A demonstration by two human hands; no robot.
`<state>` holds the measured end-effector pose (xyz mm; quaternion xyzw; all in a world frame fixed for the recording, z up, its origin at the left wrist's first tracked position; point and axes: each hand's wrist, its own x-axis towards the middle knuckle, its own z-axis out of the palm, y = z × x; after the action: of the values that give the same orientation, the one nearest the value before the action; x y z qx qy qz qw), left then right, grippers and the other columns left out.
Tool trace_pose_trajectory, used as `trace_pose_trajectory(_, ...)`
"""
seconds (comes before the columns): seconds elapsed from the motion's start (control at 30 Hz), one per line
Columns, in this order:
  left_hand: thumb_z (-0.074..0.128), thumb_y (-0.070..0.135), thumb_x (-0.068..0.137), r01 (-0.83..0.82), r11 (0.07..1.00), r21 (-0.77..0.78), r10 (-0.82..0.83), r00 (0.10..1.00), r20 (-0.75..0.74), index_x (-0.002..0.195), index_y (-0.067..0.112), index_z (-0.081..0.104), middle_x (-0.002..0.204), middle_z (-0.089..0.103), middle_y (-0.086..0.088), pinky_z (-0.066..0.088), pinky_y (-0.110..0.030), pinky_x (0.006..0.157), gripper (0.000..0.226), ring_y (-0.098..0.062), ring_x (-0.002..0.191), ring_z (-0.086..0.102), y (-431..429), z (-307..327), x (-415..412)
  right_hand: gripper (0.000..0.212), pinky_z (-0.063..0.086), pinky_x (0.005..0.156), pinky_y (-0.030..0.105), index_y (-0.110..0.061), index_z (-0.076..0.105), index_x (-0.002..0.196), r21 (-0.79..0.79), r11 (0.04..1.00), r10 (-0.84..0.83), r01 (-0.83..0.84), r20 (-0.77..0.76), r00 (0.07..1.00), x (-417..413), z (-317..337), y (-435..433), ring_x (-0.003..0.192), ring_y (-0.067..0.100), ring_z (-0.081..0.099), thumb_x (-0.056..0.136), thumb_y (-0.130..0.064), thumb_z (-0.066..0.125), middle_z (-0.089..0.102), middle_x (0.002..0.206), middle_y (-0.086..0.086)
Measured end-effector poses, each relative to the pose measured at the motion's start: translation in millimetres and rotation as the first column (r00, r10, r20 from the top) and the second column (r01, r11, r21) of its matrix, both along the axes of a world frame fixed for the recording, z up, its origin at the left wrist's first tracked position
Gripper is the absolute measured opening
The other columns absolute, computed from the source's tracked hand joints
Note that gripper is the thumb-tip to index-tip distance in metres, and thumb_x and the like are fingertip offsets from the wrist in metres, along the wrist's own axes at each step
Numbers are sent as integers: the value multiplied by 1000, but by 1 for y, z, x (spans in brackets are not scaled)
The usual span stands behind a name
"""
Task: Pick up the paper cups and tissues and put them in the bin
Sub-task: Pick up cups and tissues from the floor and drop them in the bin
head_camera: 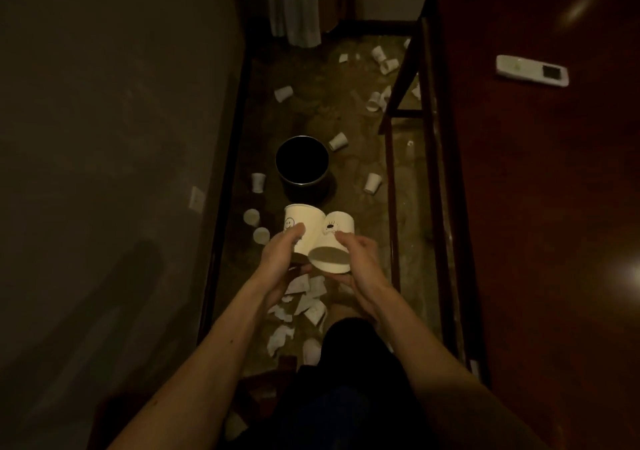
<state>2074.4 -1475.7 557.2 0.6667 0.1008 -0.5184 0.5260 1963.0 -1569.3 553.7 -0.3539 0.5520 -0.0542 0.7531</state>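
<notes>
Head view: a person is standing over a narrow strip of floor (346, 158), w/ a wall along its left edge and a dark wooden tabletop (519, 207) rising along its right edge.

Left hand (278, 259) is gripping the smiley cup (306, 222), a white paper cup w/ a face drawn on it, fingers and thumb curling round its side. Right hand (362, 266) is holding a second cup (337, 231), thumb on top and fingers wrapping underneath, its open mouth tilting back toward the camera. The 2 cups are touching side by side, both in the air, just on the near side of the bin (302, 163).

The bin is black and round, standing upright approx. mid-floor. Its inside is too dark to read.

Loose cups (372, 182) are lying scattered on the floor: 1 just beside the bin's far right, 1 off its near right, 3 along the left edge, 1 farther up that edge, and more toward the far right corner under the tabletop.

Tissues (306, 299) are lying crumpled in a patch at the near end of the floor, directly below the hands and beside the person's dark-clothed leg.

A white remote (531, 70) is lying flat on the tabletop toward its far right. A pale curtain (294, 6) is hanging at the far end of the floor.
</notes>
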Motion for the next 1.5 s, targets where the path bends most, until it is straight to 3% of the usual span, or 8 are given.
trace_pose_trajectory(0.37, 64, 49, 91, -247, 965, 85, 238, 966, 105, 130, 18, 42, 120, 62, -9, 61, -36, 67, 55, -25, 98, 70, -127, -168, 182, 45, 60, 77, 45, -19, 46, 128, -27, 983, 179, -184, -140, 974, 196, -160, -142, 104, 26, 62, 92, -38, 64, 57, 117, 4)
trace_pose_trajectory(0.57, 64, 56, 87, -126, 955, 268, 55, 965, 257, 118, 24, 49, 113, 59, -1, 56, -33, 59, 47, -19, 92, 63, -202, -293, 261, 40, 52, 62, 27, -15, 54, 128, -38, 974, 209, -223, -226, 952, 260, -285, -220, 88, 16, 63, 96, -39, 56, 62, 112, 3)
trace_pose_trajectory(0.77, 63, 50, 91, 70, 904, 421, -240, 900, 364, 120, 19, 56, 90, 55, 8, 53, -36, 77, 42, -15, 84, 57, -234, -402, 310, 19, 53, 64, 18, -30, 58, 81, -159, 912, 320, -378, -299, 899, 303, -390, -258, 68, 1, 64, 97, -39, 55, 62, 78, -11)
trace_pose_trajectory(0.93, 60, 22, 98, 260, 862, 435, -445, 800, 403, 120, 9, 59, 98, 61, 1, 49, -33, 81, 26, -18, 95, 60, -238, -446, 324, 49, 56, 75, 31, -12, 60, 119, -231, 858, 357, -458, -372, 857, 325, -448, -258, 90, 13, 67, 91, -53, 58, 67, 104, 0)
trace_pose_trajectory(1.1, 58, 18, 98, 312, 835, 454, -492, 793, 360, 92, 10, 64, 80, 64, 2, 50, -28, 70, 12, -20, 83, 64, -239, -450, 328, 49, 51, 90, 35, -17, 59, 117, -126, 871, 401, -475, -377, 835, 329, -446, -261, 92, 9, 61, 90, -57, 57, 63, 97, -10)
trace_pose_trajectory(1.3, 64, 36, 94, 325, 788, 523, -539, 774, 332, 74, 7, 65, 71, 68, -11, 55, -41, 68, 35, -24, 71, 66, -276, -379, 370, 21, 49, 62, 22, 0, 61, 114, -25, 920, 358, -390, -347, 867, 324, -390, -293, 73, 14, 61, 97, -10, 58, 65, 89, 9)
trace_pose_trajectory(1.43, 66, 31, 92, 431, 757, 491, -623, 703, 344, 60, 19, 59, 56, 57, 3, 51, -40, 62, 35, -17, 57, 57, -332, -295, 424, 17, 40, 56, 21, 10, 56, 106, 18, 967, 245, -254, -340, 908, 344, -308, -320, 63, 17, 48, 95, -3, 56, 50, 73, 12)
trace_pose_trajectory(1.5, 67, 32, 91, 471, 754, 459, -646, 656, 389, 56, 24, 56, 49, 50, 9, 46, -36, 58, 38, -10, 51, 50, -369, -242, 449, 5, 38, 55, 19, -5, 60, 92, -3, 972, 222, -236, -322, 920, 358, -250, -339, 60, 14, 48, 94, -8, 58, 51, 69, 6)
